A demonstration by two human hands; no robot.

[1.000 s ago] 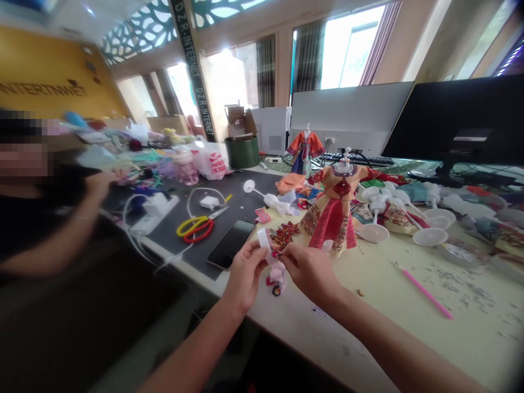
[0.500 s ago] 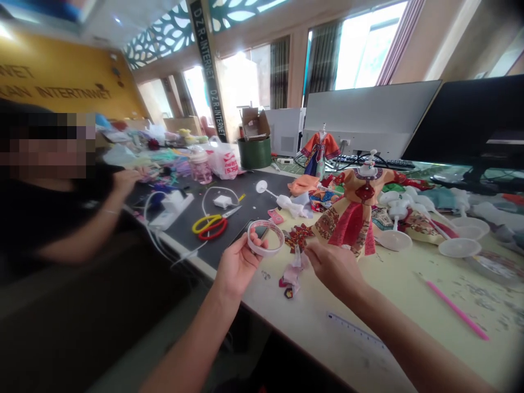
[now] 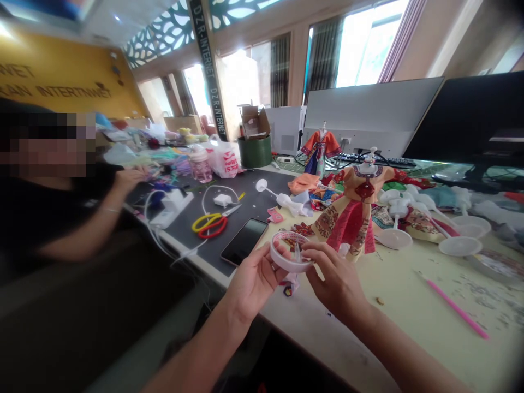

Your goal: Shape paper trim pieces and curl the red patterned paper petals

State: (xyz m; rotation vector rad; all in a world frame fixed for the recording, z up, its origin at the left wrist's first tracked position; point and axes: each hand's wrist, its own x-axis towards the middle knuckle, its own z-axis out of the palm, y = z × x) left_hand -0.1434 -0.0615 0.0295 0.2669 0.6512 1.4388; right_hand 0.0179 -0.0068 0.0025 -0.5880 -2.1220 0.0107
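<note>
My left hand (image 3: pixel 256 281) is closed around a roll of tape (image 3: pixel 291 266), a white ring with pink-red print on its inner wall. The fingers of my right hand (image 3: pixel 338 281) are bent and pinch the right rim of the roll. A small clear strip or piece shows through the ring's opening, but I cannot make out what it is. Just beyond stands a doll figure in a peach top and patterned skirt (image 3: pixel 347 218). Under the roll, scraps of patterned cloth (image 3: pixel 291 286) are partly hidden by my hands. Left of the roll lies a black phone (image 3: pixel 245 241).
Scissors (image 3: pixel 209 225) with yellow and red handles lie on the dark mat. A pink pen (image 3: pixel 456 308) is at right, near a small gold-coloured bit (image 3: pixel 380 301). White doll stands (image 3: pixel 393 238) and cloth crowd the back right. A co-worker's arm (image 3: pixel 90 224) rests at left.
My left hand has moved right and down with the roll of tape, uncovering the phone. My right hand's fingers now meet the roll, and its forearm has uncovered the gold-coloured bit and hides most of the ruler.
</note>
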